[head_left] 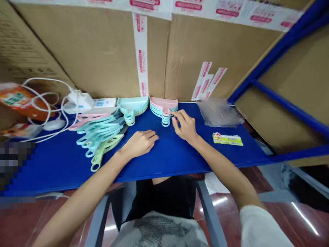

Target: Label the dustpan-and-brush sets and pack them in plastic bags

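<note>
Near the back of the blue table, my right hand (pixel 184 126) has its fingertips at the right side of a stack of small dustpans (pixel 163 103), pink on top with blue ones beneath. Its fingers are bent and apart, with nothing held in them. My left hand (pixel 142 143) rests on the table with its fingers together and curled down; whatever is under them is hidden. Beyond it stands a second dustpan stack (pixel 133 104), light blue on top. Left of my left hand lies a fanned pile of blue handled pieces (pixel 100 128), with green ones (pixel 104 151) in front.
White cables and a power strip (pixel 81 101) lie at the back left beside an orange packet (pixel 19 101). Clear plastic bags (pixel 219 112) and a green-yellow packet (pixel 227 139) are on the right. Cardboard (pixel 102 51) stands behind; a blue metal frame (pixel 290 106) borders the right.
</note>
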The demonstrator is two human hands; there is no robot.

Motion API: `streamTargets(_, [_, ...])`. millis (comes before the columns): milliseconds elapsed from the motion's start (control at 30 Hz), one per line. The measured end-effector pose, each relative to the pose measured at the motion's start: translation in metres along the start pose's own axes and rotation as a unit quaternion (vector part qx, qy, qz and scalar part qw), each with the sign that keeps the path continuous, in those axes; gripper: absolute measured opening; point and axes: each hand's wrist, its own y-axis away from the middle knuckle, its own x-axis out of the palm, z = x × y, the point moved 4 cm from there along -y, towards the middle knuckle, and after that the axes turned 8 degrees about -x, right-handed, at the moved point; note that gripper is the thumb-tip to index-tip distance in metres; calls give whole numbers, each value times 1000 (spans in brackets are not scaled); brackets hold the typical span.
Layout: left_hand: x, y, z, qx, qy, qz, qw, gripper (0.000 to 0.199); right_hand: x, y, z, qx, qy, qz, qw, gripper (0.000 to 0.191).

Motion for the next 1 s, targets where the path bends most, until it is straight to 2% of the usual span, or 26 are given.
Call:
streamTargets(233, [-2,-4,-3,-32,-1,38,999,25,5,6,1,-30,-3,39,999,42])
streamTargets(367, [0,-10,-12,-33,-15,59,998,24,-1,0,3,-61,-10,22,998,44])
streamTargets(433, [-9,-10,-17,-34,-32,51,998,24,-4,-2,3,-64,-18,11,998,44])
streamTargets(500, [-31,-4,-14,-65,-55,3,996,25,-6,-3,1,-59,-29,7,998,45])
streamTargets(567, [-66,11,4,-155,-76,-84,981,27,-7,-4,0,-51,-44,5,998,47])
streamTargets(600, [-85,21,20,-229,-83,-128,961,28,-7,-4,0,-48,-51,6,998,47])
streamTargets(633, [-103,32,39,-305,-98,-153,935,30,-7,-5,0,-45,-59,9,997,47])
streamTargets(667, [-118,41,60,-375,-119,-147,907,31,-7,-5,0,-43,-66,10,997,47])
streamTargets(700, [-129,49,81,-437,-141,-116,881,33,-7,-5,0,-41,-73,8,996,46])
streamTargets(767, [-141,58,122,-521,-163,-9,838,41,-10,-7,0,-41,-82,-7,996,44])
streamTargets(867, [-134,56,162,-540,-116,155,819,62,-15,-9,-2,-46,-87,-45,994,40])
streamTargets(933, [-125,52,174,-537,-87,195,816,74,-17,-11,-4,-48,-88,-59,993,39])
streamTargets(1000, [-117,51,178,-544,-75,185,815,79,-18,-13,-5,-45,-87,-63,993,39])
